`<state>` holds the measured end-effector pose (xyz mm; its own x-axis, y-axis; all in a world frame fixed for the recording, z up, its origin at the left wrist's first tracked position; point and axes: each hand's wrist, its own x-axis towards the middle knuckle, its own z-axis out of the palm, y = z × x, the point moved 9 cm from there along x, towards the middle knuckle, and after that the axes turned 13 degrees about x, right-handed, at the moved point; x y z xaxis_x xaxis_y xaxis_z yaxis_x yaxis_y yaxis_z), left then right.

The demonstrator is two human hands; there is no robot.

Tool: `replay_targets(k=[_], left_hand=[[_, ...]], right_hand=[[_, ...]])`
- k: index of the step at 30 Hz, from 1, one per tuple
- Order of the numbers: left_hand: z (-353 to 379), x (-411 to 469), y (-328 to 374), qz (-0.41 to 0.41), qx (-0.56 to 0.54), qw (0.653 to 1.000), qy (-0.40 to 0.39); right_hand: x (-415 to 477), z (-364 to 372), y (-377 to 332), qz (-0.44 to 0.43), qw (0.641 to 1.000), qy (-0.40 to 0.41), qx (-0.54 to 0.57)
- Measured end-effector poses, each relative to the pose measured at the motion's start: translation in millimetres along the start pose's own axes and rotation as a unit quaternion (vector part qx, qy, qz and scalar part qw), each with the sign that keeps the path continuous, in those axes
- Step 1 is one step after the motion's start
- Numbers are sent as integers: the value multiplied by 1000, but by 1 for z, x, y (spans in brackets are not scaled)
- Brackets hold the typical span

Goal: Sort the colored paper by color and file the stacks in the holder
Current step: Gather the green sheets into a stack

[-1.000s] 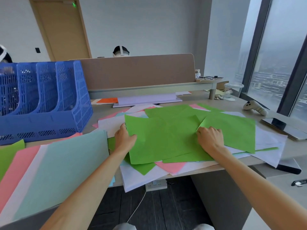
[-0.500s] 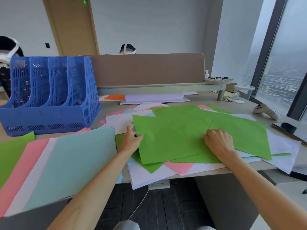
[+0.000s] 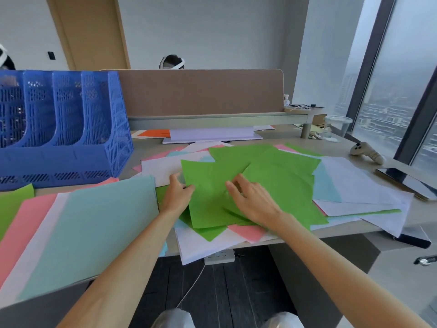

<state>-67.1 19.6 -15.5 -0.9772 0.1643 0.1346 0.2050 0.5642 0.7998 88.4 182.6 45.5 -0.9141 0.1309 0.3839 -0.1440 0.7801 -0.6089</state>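
Several green sheets [image 3: 279, 185] lie overlapped on top of a mixed pile of white, pink and light blue paper [image 3: 359, 190] on the desk. My left hand [image 3: 177, 194] pinches the left edge of the front green sheet. My right hand [image 3: 254, 200] lies on the green sheets in the middle, fingers spread and slightly bent, pressing them leftward. The blue mesh file holder [image 3: 63, 129] with several slots stands at the back left. In front of it lie fanned stacks of teal [image 3: 89, 228], white, pink [image 3: 26, 223] and green [image 3: 11, 204] paper.
A desk divider [image 3: 203, 93] runs across the back, with a white block and an orange sheet [image 3: 155, 133] below it. A white controller [image 3: 365, 151] and a dark tablet [image 3: 406, 183] lie at the right. The desk edge [image 3: 331, 235] is near me.
My right hand slid left across the green sheets, dragging the right green sheet over the front one. My left hand stayed at the left edge. The view shifted slightly.
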Motion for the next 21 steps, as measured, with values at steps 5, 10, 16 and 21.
replay_targets(k=[5, 10, 16, 21], left_hand=[[-9, -5, 0, -7, 11, 999, 35], [9, 3, -4, -7, 13, 998, -57], [14, 8, -10, -5, 17, 996, -92], [7, 4, -7, 3, 19, 998, -65]], right_hand=[[1, 9, 53, 227, 951, -109, -178], [13, 44, 40, 126, 958, -188, -177], [39, 42, 43, 71, 977, -126, -158], [24, -24, 116, 300, 938, -4, -176]])
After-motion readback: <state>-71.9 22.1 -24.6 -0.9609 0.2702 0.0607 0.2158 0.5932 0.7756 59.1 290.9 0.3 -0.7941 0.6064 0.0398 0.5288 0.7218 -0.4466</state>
